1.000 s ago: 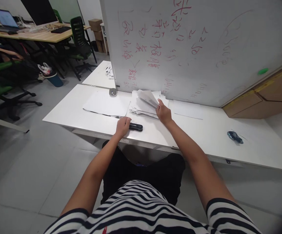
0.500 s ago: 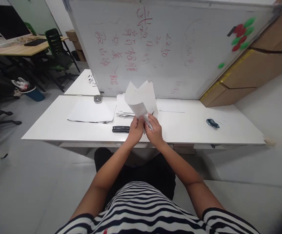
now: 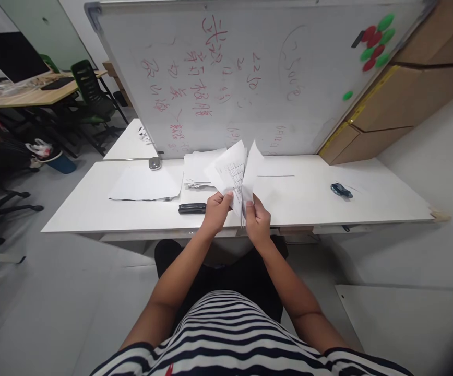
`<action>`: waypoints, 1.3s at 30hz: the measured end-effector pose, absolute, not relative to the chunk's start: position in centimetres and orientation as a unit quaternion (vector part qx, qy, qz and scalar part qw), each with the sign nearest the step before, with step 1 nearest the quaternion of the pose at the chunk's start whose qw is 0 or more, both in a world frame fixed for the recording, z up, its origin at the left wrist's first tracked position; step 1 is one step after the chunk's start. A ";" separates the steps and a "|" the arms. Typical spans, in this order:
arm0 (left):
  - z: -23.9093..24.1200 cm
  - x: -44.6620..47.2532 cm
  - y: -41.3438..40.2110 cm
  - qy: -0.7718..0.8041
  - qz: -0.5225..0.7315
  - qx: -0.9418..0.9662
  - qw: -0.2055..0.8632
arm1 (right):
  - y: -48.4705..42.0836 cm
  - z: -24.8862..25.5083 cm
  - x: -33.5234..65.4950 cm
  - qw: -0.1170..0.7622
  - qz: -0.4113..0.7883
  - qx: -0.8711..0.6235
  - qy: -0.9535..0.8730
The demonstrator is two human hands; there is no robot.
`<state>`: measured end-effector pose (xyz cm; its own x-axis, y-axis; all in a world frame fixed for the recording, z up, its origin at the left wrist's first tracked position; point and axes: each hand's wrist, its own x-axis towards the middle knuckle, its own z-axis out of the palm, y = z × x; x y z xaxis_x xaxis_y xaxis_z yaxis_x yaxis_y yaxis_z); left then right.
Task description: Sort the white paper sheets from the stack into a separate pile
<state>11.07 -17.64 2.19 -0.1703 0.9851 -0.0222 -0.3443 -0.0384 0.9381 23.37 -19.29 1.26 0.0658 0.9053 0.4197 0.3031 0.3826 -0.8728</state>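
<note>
Both my hands hold a small bundle of white paper sheets [image 3: 234, 172] upright over the near edge of the white table [image 3: 308, 206]. My left hand [image 3: 216, 209] pinches the sheets' lower left side. My right hand [image 3: 257, 222] grips their lower right, and the sheets fan apart at the top; one shows a printed grid. A black stapler [image 3: 192, 208] lies on the table just left of my left hand. Behind the held sheets lies a stack of papers [image 3: 197, 169].
A large single sheet [image 3: 146, 184] lies at the table's left, with a small grey object [image 3: 155, 163] behind it. A dark blue item [image 3: 341, 190] sits at the right. A whiteboard [image 3: 250, 73] with red writing stands along the far edge. Desks and chairs are at far left.
My left hand left the stapler and my right hand lifted sheets off the stack. Both hands now hold them upright near the table's front edge, fanned apart. The view shifted right.
</note>
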 end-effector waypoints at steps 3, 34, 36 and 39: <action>2.2 11.4 -17.6 0.470 0.632 0.376 0.488 | -19.5 1.2 23.0 0.542 0.307 -0.497 -0.605; 4.7 8.6 -7.0 0.454 0.760 0.194 0.422 | -19.4 2.2 27.6 0.658 0.293 -0.527 -0.452; 4.6 7.9 -4.2 0.467 0.770 0.138 0.412 | -19.5 2.5 28.4 0.665 0.303 -0.519 -0.443; 4.5 7.0 -1.9 0.491 0.736 0.086 0.459 | -19.6 2.4 29.4 0.670 0.310 -0.514 -0.438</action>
